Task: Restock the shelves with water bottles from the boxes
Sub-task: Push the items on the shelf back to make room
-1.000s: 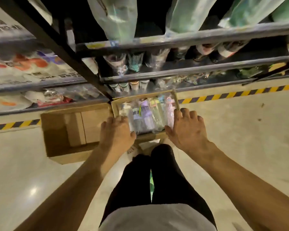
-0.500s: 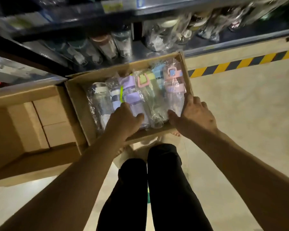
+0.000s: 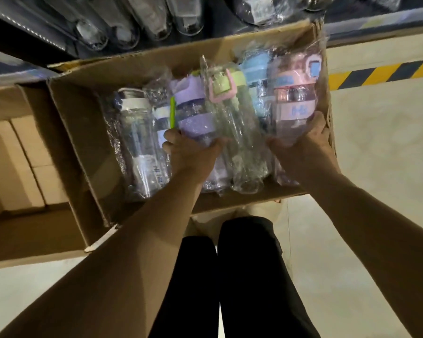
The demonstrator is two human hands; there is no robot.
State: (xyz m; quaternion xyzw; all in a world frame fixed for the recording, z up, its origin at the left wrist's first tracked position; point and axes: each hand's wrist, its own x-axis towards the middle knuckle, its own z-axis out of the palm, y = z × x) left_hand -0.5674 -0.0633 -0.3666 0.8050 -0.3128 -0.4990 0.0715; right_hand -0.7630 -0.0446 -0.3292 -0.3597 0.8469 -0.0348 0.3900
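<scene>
Box of plastic-wrapped water bottles sits on the floor with its far rim just beside the shelf at 12 o'clock, so basically no gap on that side. Left hand is curled round the purple bottle mid-pack. Right hand is clamped on the pink bottle at the 3 o'clock end, fingers right up by the box's wall there. Bottles lie side by side, touching, with some bare cardboard at the 9 o'clock end past the white-capped bottle. Another open box butts up at 9 o'clock. Bare floor runs from 2 round to 5 o'clock, and a hazard stripe follows the shelf foot at 2.
</scene>
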